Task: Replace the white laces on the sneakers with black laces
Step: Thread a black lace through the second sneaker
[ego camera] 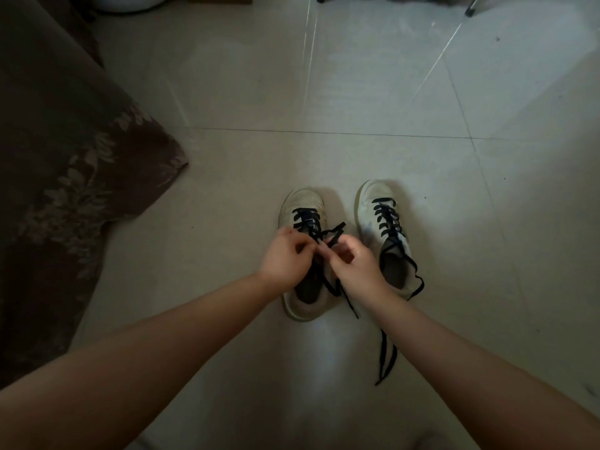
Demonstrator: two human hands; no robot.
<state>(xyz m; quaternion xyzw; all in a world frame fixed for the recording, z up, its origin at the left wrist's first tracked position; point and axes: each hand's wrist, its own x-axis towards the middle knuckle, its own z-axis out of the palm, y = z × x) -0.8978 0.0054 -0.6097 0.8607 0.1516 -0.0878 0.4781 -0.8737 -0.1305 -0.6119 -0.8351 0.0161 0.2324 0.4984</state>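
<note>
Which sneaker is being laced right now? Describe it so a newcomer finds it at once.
On the pale tiled floor, right of the brown floral cloth, two white sneakers stand side by side. It is the left sneaker, with the left hand and right hand pinching its black lace. The right sneaker goes untouched, lace ends trailing.

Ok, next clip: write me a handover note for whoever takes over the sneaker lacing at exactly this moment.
Left hand and right hand both pinch the black lace over the left sneaker.
Both sneakers stand side by side on the tiled floor.
Done: black laces are threaded through both; no white laces in view.
Right sneaker: its lace ends trail loose on the floor, untied.
Left: finish tying the left sneaker, then tie the right one.
</note>
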